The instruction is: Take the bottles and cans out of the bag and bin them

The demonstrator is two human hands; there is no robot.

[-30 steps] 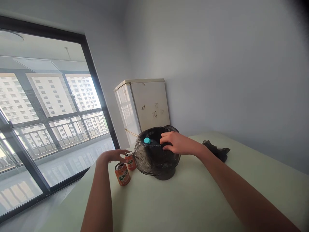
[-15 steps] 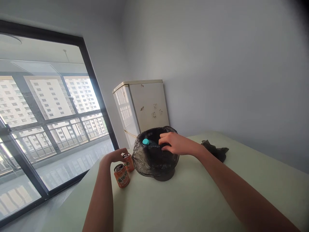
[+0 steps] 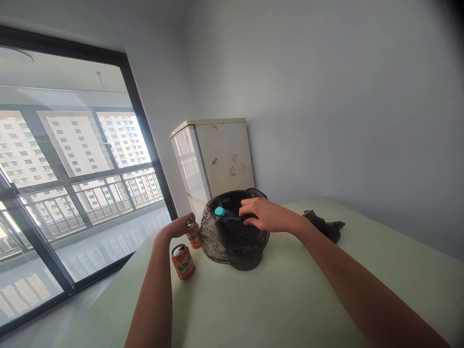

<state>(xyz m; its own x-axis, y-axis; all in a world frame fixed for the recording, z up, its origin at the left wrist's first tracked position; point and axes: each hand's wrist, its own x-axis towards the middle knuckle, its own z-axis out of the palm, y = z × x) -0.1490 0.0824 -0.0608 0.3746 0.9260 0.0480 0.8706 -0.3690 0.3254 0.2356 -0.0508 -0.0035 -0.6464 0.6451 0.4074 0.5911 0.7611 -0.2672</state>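
Note:
A small bin (image 3: 247, 262) stands on the table, lined with a thin black plastic bag (image 3: 228, 244) that hangs over its rim. Inside its mouth shows a bottle with a turquoise cap (image 3: 219, 211); the bottle's body is mostly hidden. My right hand (image 3: 259, 212) is closed at the bag's mouth, with dark film between its curled fingers. Left of the bin, my left hand (image 3: 179, 225) grips an orange drink can (image 3: 195, 238) by its top, partly covering it. A second orange can (image 3: 183, 262), its top opened, stands upright nearer to me.
A crumpled black plastic bag (image 3: 326, 227) lies on the pale green table (image 3: 282, 299), right of the bin and partly behind my right forearm. Behind the table stands a white fridge (image 3: 224, 154) against the wall. A glass sliding door (image 3: 145, 125) is at left.
My left hand has risen slightly, and the can in it has come up a little too. My right hand stays at the bag's mouth. The view has shifted very slightly.

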